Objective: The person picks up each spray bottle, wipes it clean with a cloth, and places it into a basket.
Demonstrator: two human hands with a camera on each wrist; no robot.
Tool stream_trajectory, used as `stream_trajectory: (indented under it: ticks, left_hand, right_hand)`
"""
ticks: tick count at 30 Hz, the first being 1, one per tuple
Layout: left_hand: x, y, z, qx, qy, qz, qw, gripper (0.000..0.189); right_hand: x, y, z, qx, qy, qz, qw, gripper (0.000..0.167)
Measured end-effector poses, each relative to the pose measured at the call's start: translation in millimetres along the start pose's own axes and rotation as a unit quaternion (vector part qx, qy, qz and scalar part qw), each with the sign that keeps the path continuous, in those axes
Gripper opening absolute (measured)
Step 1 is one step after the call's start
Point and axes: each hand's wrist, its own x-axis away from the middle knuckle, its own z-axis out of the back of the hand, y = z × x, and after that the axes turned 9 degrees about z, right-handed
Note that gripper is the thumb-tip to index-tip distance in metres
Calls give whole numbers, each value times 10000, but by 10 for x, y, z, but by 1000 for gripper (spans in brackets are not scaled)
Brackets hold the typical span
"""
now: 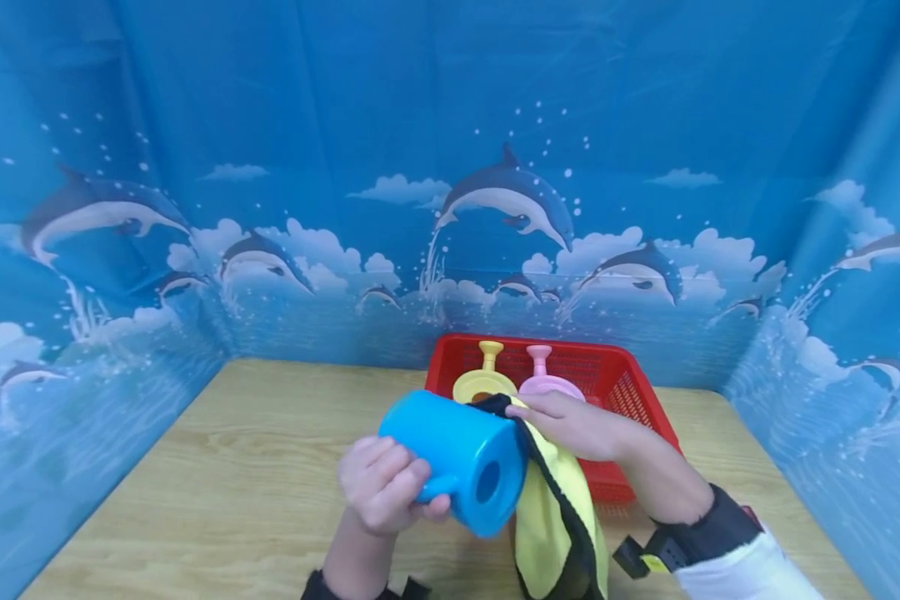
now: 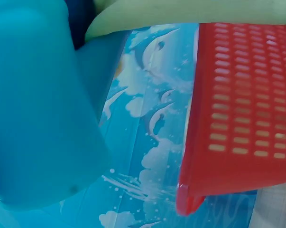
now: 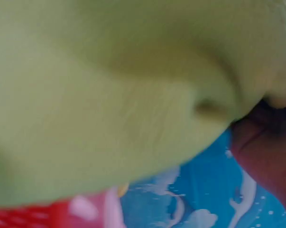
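Note:
My left hand (image 1: 386, 483) grips a blue watering can (image 1: 450, 454) by its side handle. The can is tipped on its side, with the end that has a dark round opening turned towards me. In the left wrist view the can's blue body (image 2: 38, 109) fills the left side. My right hand (image 1: 570, 425) holds a yellow cloth (image 1: 543, 517) with black edging against the can's far right side. Below that hand the cloth hangs down in folds. It fills most of the right wrist view, where part of the right hand (image 3: 268, 156) shows at the edge.
A red perforated basket (image 1: 645, 392) stands behind the hands on a wood-grain table (image 1: 270, 467). Inside it are a yellow watering can (image 1: 483, 383) and a pink watering can (image 1: 551, 385). Blue sheets printed with dolphins (image 1: 510, 200) enclose the table's back and sides.

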Motion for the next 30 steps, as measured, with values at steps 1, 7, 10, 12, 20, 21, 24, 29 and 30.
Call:
stream_trajectory:
  ticks: [1,7,10,12,20,21,24,29,30]
  left_hand:
    - [-3,-8,5,4,54,44,10000,53]
    - [22,-36,30,-25,103,360,9993,54]
    - [62,-51,46,-77,47,478,9988,55]
    - [70,-56,54,-84,37,494,9987,55]
    - [-47,-11,35,6,385,257,9989,55]
    - [-63,-6,26,27,465,280,9985,55]
    - [-91,23,11,90,560,292,9980,54]
    - [-69,84,16,128,212,207,9995,52]
    - [-60,93,12,149,129,172,9997,51]
  right_hand:
    - [25,21,-8,-18,-2,16,10000,37]
    - [180,64,-104,457,-72,219,9987,41]
    - [264,-6,-172,1452,17,259,9891,44]
    - [310,-77,-212,2015,71,175,9793,43]
    - [302,-158,-122,1982,-204,243,9796,43]
    - [273,-146,-90,1790,-319,297,9829,40]
    - [164,-95,-13,1224,-670,477,9891,34]
    - [-16,0,51,414,-946,651,9925,30]
    - [-45,13,59,298,-968,600,9930,30]
